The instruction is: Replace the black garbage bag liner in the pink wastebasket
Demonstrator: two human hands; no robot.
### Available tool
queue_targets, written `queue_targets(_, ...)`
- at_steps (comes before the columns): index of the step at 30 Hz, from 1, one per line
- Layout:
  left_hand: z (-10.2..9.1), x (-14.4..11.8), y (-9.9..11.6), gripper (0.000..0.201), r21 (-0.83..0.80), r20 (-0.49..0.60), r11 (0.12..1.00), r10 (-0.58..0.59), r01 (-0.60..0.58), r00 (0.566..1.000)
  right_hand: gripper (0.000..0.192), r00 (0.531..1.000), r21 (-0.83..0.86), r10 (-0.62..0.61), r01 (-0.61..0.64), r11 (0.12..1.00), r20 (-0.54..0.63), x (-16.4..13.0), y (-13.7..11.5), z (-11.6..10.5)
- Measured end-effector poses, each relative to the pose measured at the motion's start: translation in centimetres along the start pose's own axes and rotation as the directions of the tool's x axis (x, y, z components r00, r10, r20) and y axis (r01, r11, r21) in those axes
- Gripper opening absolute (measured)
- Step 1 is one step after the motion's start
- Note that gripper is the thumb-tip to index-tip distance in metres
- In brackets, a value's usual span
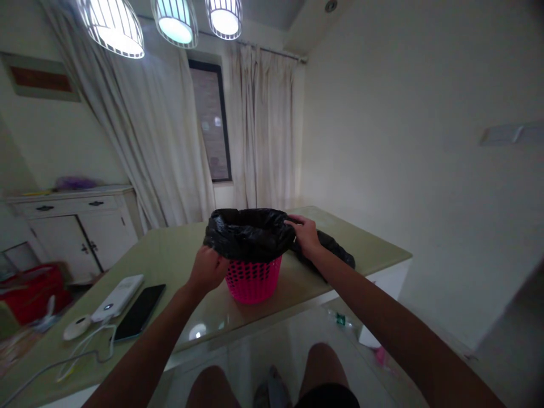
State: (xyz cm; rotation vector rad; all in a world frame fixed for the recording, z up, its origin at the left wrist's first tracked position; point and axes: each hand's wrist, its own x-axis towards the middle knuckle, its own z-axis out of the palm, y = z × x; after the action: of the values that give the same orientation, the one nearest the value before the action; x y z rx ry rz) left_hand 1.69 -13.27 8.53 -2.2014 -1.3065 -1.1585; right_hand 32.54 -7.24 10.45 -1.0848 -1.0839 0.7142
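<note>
Your left hand (209, 268) and right hand (305, 233) each pinch the black bag (246, 232) folded over the pink basket (254, 280) mid-table (170, 255); uneven pulling could tip the light basket.

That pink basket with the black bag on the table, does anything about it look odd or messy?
Nothing is spilled or broken. The black bag is folded unevenly over the pink basket, bunched under the left hand. By the right hand, more black plastic lies loose on the table.
</note>
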Motion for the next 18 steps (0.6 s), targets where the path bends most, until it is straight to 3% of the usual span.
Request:
queue_targets(3,-1.3,1.0,2.1,0.045,0.164,0.219,0.986,-0.064,0.028,0.974,0.039,0.994,-0.176,-0.105,0.101,0.979,-0.01,0.6,-2.0,-0.1)
queue_targets(8,-1.9,1.5,5.4,0.051,0.311,0.236,0.95,-0.114,0.037,0.965,0.034,0.987,-0.263,-0.158,0.142,0.954,-0.04,1.7,-5.7,0.6)
queue_targets(13,-1.7,1.4,7.4,0.055,0.362,0.221,0.932,-0.11,0.023,0.969,0.034,0.992,-0.13,-0.119,0.123,0.984,0.038,2.0,-7.4,2.8)
queue_targets(18,-1.1,1.4,8.4,0.056,0.364,0.227,0.931,-0.092,0.004,0.97,0.033,0.998,0.161,0.03,-0.038,0.986,0.047,2.0,-8.3,5.4)
